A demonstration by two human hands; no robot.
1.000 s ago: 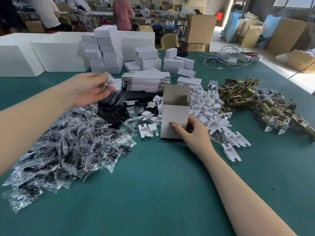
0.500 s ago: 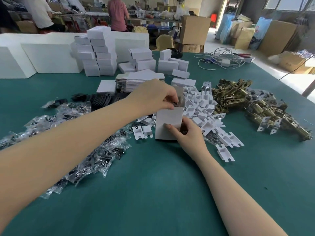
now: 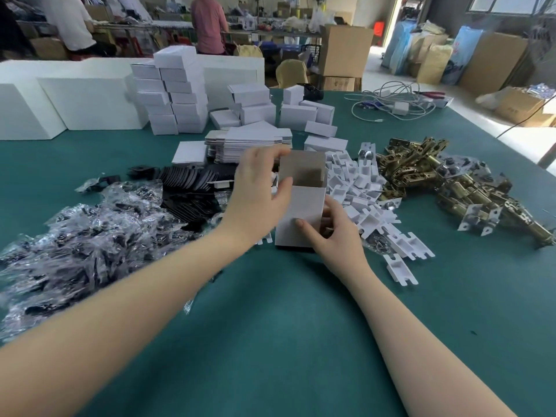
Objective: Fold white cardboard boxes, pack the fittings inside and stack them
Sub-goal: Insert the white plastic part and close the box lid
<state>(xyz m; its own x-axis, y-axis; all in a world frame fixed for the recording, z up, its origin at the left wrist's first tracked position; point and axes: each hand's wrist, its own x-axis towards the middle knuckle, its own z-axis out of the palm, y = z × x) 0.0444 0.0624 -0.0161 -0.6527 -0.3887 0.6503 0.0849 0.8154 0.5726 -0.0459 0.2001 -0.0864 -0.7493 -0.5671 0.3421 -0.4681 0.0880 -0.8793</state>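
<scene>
I see the open white cardboard box (image 3: 301,212) standing upright on the green table (image 3: 270,326), about midway between the left and right edges and a little toward the far side, its top flap raised and the grey inside showing. My right hand (image 3: 334,233) has its grip on the box's lower right corner, thumb pressed flat across the white front face and the other fingers curled round the right side. My left hand (image 3: 258,191) is at the box's upper left edge with a loose, half-open grip: the thumb lies against the front face near the rim and the fingers reach over toward the raised flap; I cannot tell whether anything is pinched between them. Left of the box lies a wide heap of clear plastic bags (image 3: 84,236) with dark parts inside, spreading toward the left edge, and behind it a pile of flat black pieces (image 3: 186,182). Just right of the box, touching it, is a heap of white plastic fittings (image 3: 367,194), and beyond that, toward the right edge, a heap of brass-coloured metal fittings (image 3: 445,182). Behind the box sits a stack of flat unfolded box blanks (image 3: 249,141). Farther back stand finished small white boxes, the tallest stack (image 3: 174,94) toward the far left, near large white cartons (image 3: 60,100) along the far edge. A tangle of white cables (image 3: 391,100) lies near the far right corner. Two people stand at benches beyond the table.
</scene>
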